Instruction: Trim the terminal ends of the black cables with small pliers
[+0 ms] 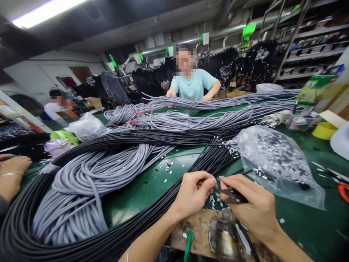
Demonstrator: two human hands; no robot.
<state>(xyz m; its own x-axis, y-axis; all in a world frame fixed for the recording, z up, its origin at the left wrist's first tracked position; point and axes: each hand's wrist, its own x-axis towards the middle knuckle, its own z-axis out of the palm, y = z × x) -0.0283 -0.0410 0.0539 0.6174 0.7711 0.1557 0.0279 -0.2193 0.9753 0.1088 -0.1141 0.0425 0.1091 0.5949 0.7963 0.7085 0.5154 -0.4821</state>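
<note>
My left hand (194, 193) is closed in a pinch on something too small to make out. Facing it, my right hand (251, 202) is wrapped round a dark piece that looks like the end of a black cable (247, 242), which runs down toward me. The fingertips of both hands almost meet above a worn wooden board (195, 223) with a metal fixture (225, 236) on it. Close behind my left hand lies a long bundle of black cables (160, 198). Small white pieces (215, 200) are scattered beneath my fingers.
Coiled grey cables (81, 185) lie left on the green table (169, 162). A plastic bag (275, 160) of small parts and orange-handled scissors (343, 191) are on the right. A co-worker (193, 83) opposite handles grey cables (218, 103); another person's hand (13, 171) shows at left.
</note>
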